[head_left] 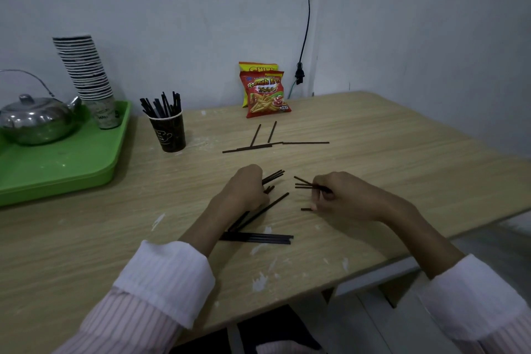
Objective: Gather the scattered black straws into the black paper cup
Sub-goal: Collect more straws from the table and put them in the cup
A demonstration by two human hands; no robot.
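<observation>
Thin black straws (pixel 260 238) lie scattered on the pale wooden bench (pixel 373 169). The left hand (pixel 247 187) grips several; the right hand (pixel 336 195) pinches a few. The black paper cup (pixel 169 132), part-filled, stands beside the green plastic tray (pixel 63 164).

The room was dim under soft, even light, with only faint shadows on the desk (pixel 373 152). Small highlights glinted on the metal teapot (pixel 37 121). Wide-angle bending curved the edges, and the sleeves (pixel 161 290) looked slightly blurred.
</observation>
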